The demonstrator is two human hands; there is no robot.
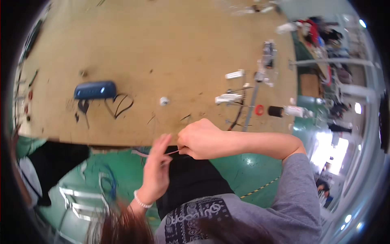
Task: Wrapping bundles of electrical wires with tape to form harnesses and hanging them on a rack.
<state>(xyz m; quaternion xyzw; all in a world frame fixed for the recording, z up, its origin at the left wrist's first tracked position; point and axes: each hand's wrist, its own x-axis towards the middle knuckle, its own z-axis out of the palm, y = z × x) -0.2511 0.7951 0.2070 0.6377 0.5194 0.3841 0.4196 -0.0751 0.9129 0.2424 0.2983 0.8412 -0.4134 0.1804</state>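
Note:
Over the table's near edge, my right hand (201, 139) is closed, its fingertips pinching a thin pinkish cord (173, 152). The cord runs left from those fingertips and passes behind the fingers of my left hand (156, 166), showing again on the far side. My left hand is a little smeared by motion; its fingers are stretched upward with the thumb apart from them, and a white beaded bracelet (142, 200) circles the wrist. What the cord is attached to cannot be made out.
On the wooden table (183, 49) lie a blue rounded speaker-like device (95, 90), a black looped cord (125, 106), a small white piece (164, 101), white packets (228, 98), a red ring (259, 110) and a clear bottle (298, 111). A person in black (61, 162) is at the left.

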